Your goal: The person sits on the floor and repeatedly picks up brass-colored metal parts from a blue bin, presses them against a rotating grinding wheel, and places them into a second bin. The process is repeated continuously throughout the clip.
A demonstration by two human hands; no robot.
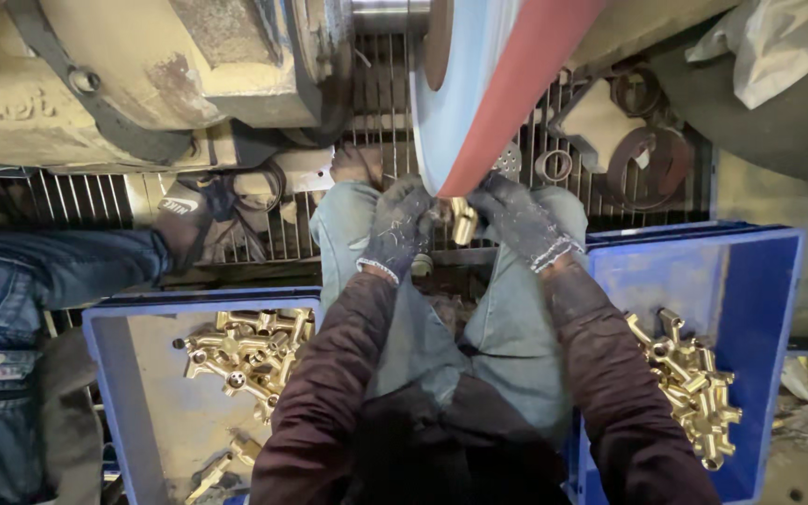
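Head view: both our gloved hands, left (395, 229) and right (521, 223), close on one brass fitting (463, 221) and press it to the wheel (479, 93) above our knees; the left bin (142, 411) holds a small heap of fittings (245, 360), the right bin (750, 318) a fuller heap (689, 388); which heap is finished we cannot tell; plenty looks left.
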